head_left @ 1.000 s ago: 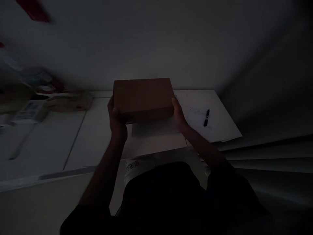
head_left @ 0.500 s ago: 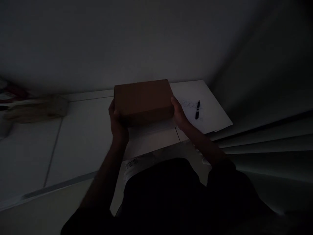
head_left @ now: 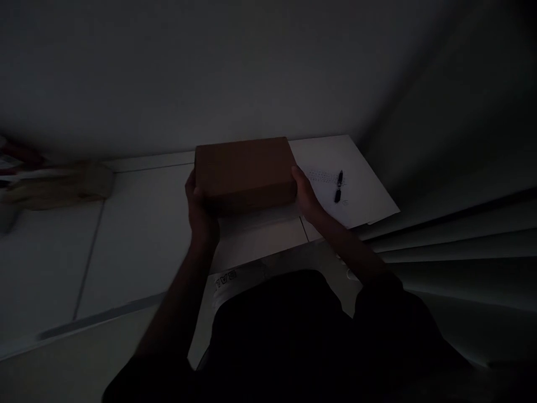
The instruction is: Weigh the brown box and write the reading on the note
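Observation:
A plain brown cardboard box is held between my two hands, over the white table. My left hand grips its left end, with the thumb at the near corner and the fingers around the far side. At the right end, my right hand is closed on the box, thumb lying along the edge. Whether the box's underside touches the table cannot be made out in the dim light. Right of my right hand, a black pen lies on paper with rows of handwriting.
At the far left lies a crumpled tan item, perhaps a paper bag, with a dark red object behind it. A wall rises behind the table. Curtain-like folds hang at the right. The room is very dark.
Almost nothing differs. The box and both hands appear shifted very slightly left, along with a small shift of the whole view; the grip is the same.

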